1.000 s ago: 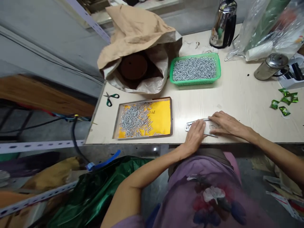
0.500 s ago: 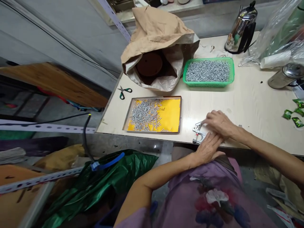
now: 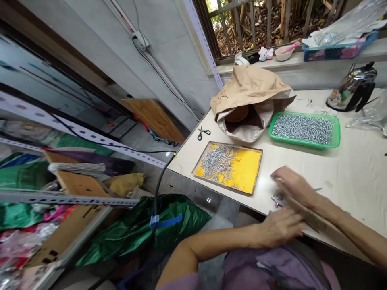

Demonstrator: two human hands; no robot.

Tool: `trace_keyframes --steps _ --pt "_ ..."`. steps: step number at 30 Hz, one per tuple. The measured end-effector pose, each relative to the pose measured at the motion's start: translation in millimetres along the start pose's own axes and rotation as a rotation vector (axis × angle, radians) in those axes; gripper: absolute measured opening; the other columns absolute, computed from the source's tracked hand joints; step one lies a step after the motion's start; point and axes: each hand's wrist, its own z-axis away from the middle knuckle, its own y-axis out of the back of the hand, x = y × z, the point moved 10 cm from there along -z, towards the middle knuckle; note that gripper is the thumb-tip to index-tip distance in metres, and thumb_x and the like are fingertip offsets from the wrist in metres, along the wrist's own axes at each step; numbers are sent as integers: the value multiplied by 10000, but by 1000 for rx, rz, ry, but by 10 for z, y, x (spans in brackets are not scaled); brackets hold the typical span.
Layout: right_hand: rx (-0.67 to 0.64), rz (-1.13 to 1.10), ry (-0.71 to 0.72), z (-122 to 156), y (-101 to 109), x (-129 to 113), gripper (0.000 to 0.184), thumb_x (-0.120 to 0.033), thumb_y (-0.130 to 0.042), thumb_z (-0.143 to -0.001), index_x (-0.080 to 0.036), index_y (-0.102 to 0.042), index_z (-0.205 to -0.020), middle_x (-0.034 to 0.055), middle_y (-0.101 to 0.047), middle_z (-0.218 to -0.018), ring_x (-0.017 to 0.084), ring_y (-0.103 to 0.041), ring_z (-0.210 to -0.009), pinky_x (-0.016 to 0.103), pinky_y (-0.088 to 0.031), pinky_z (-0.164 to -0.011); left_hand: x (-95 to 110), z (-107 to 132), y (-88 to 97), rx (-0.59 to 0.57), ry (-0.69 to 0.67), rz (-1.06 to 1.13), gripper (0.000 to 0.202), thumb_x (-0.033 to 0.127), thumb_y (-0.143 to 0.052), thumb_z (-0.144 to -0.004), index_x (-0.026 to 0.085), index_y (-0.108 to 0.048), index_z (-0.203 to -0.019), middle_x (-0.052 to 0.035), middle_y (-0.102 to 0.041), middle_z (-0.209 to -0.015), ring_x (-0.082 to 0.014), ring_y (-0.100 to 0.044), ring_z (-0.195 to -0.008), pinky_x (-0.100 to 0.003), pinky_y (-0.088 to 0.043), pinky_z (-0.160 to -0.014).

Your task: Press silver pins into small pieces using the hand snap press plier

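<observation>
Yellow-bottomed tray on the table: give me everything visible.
The tray is shallow and rectangular, with a bright yellow bottom, dark writing and low, thin walls, apparently cardboard. Small silvery metal pins lie heaped toward its left side; the right side is mostly bare. It rests flat on the table near the front edge, the paper bag behind it. Neither the left hand nor the right hand touches it.

Yellow lining (image 3: 249, 171) of shallow tray (image 3: 257, 176): short dark lettering (image 3: 238, 160), apparently beginning with "P", remainder too small to read. No other text, number or brand legible.
</observation>
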Motion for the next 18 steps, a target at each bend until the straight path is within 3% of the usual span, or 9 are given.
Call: trace_keyframes --steps 2,5,7,9,11,13,16,18 --pt "196 10 -104 -118 485 337 146 -203 -465 -956 -198 -611 -967 57 -669 -849 180 -614 -763 329 -513 -668 -328 -3 235 42 41 -46 267 189 -433 -972 198 -671 -1094 -93 -694 -1011 -210 -628 -1002 -385 -531 -880" --pt "310 149 -267 -213 983 910 154 -322 -495 -945 -250 -631 -952 65 -673 -850 231 -628 -765 403 -528 -655 -1225 26 749 117 351 -265 243 128 -454 -949 156 -686 -1018 -102 -681 -968 -200 -598 -901 -360 -519 -823" --pt "331 198 -364 -230 1147 1285 220 -399 -436 -962 -303 -633 -935 60 -668 -851 260 -632 -794 456 -528 -682 -1799 74 1006 65 547 -374 275 84 -446 -931 155 -694 -1025 -103 -668 -984 -211 -566 -936 -349 -504 -814" --pt "294 201 -407 -244 1151 1576 282 -472 -386 -968 -338 -629 -917 53 -658 -838 264 -625 -781 483 -523 -693 -2181 97 1112 -36 632 -416 290 75 -434 -926 139 -701 -1019 -111 -653 -999 -226 -541 -961 -345 -490 -802" --pt "216 217 -413 -248 1043 1749 336 -532 -368 -959 -333 -636 -921 63 -643 -827 251 -601 -715 481 -519 -677 -2370 91 1103 -129 628 -429 289 74 -430 -925 133 -703 -998 -111 -648 -997 -231 -529 -967 -336 -476 -800" --pt "148 258 -397 -226 909 1783 389 -545 -358 -957 -292 -654 -962 94 -638 -863 255 -595 -717 477 -517 -683 -2432 67 1049 -185 588 -426 262 84 -445 -923 133 -700 -955 -110 -651 -979 -228 -528 -954 -329 -466 -804" --pt "114 271 -321 -181 727 1557 380 -466 -379 -966 -226 -672 -999 129 -648 -941 285 -619 -861 465 -521 -745 -2465 41 1021 -188 585 -384 212 82 -485 -898 119 -684 -836 -121 -660 -939 -228 -545 -927 -336 -459 -821" --pt "100 190 -292 -168 584 1319 327 -407 -419 -957 -213 -682 -979 116 -665 -921 276 -629 -887 444 -525 -759 -2475 36 1077 -111 645 -294 184 72 -519 -867 120 -670 -772 -114 -669 -897 -221 -569 -904 -336 -462 -832"
